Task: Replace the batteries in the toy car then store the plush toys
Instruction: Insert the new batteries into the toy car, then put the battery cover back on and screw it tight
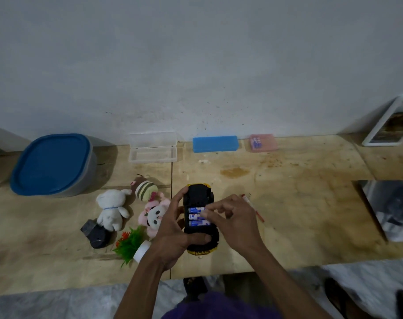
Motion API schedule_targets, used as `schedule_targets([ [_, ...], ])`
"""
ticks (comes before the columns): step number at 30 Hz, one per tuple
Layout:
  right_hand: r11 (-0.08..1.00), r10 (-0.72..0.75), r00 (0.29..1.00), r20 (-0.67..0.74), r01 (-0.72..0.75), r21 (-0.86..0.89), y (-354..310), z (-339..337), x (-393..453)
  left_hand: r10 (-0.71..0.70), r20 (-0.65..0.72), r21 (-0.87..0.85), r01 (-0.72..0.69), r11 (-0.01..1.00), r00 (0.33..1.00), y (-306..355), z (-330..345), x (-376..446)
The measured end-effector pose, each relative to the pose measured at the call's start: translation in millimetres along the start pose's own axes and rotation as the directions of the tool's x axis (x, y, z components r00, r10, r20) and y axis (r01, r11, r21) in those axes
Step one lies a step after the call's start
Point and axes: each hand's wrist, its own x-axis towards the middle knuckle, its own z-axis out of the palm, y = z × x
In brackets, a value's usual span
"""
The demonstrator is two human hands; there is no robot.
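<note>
Fingertips (207,209) of the right hand (233,221) are pressing down, bunched together, on the blue-labelled batteries (197,216) lying side by side in the open compartment of an upturned toy car (199,215); whether they are pinching a battery or only touching it is unclear. The left hand (172,231) is wrapping around the yellow-and-black car from the left, thumb across its near end and forefinger reaching to its far end, holding it just above the wooden table (288,215).

Just left of the car, three plush toys are lying in a cluster: a pink panda plush (153,218) partly behind the left wrist, a white plush (113,209) beside it and a striped plush (145,188) beyond them. A small green plastic plant (130,244) in a white pot is lying on its side near the left forearm, with a dark grey object (95,233) to its left. A red pen (253,208) is showing past the right hand.

Along the wall, a grey tub with a blue lid (53,164) is standing at the far left, then an open clear plastic case (152,147), a blue case (215,143) and a pink case (263,142). A white picture frame (391,125) is leaning at the far right.
</note>
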Motion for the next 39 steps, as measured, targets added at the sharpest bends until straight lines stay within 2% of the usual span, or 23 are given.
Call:
schedule_targets([
  [2,0.997,0.080,0.987,-0.141,-0.076,0.034,23.5,-12.8,12.6,-0.023,-0.039,0.022,0.024,0.999,0.999,-4.8,-1.1,5.4],
  [5,0.960,0.176,0.949,-0.260,-0.224,-0.167,77.2,-33.3,38.8,-0.083,-0.084,0.013,0.085,0.996,0.993,-12.3,-3.3,13.6],
  [8,0.862,0.260,0.955,-0.139,-0.295,-0.412,119.8,-36.3,54.2,-0.124,-0.110,0.018,0.127,0.992,0.986,-17.3,-0.7,19.7],
  [11,0.719,0.281,0.960,-0.004,-0.214,-0.661,136.2,-30.3,59.9,-0.141,-0.127,0.020,0.145,0.989,0.982,-17.5,5.7,26.9],
  [16,0.610,0.243,0.965,0.103,-0.069,-0.789,152.2,-20.4,71.6,-0.168,-0.133,0.016,0.172,0.985,0.977,-15.7,13.1,37.6],
  [22,0.563,0.201,0.970,0.136,0.000,-0.827,157.5,-19.8,76.7,-0.176,-0.163,0.009,0.180,0.984,0.971,-16.3,16.5,37.4],
  [27,0.608,0.215,0.968,0.127,-0.031,-0.793,153.9,-18.3,80.7,-0.168,-0.168,-0.006,0.170,0.985,0.971,-16.6,16.1,30.8],
  [32,0.738,0.173,0.982,0.080,-0.075,-0.670,150.6,-15.6,76.4,-0.147,-0.183,-0.014,0.147,0.989,0.972,-14.0,12.3,20.1],
  [35,0.912,0.210,0.973,0.098,-0.159,-0.377,145.6,-15.4,69.1,-0.136,-0.182,-0.012,0.136,0.991,0.974,-13.2,7.6,13.3],
  [39,0.986,0.141,0.990,0.013,-0.139,-0.089,110.8,-18.8,63.4,-0.117,-0.165,-0.024,0.115,0.993,0.979,-7.7,1.7,3.4],
])
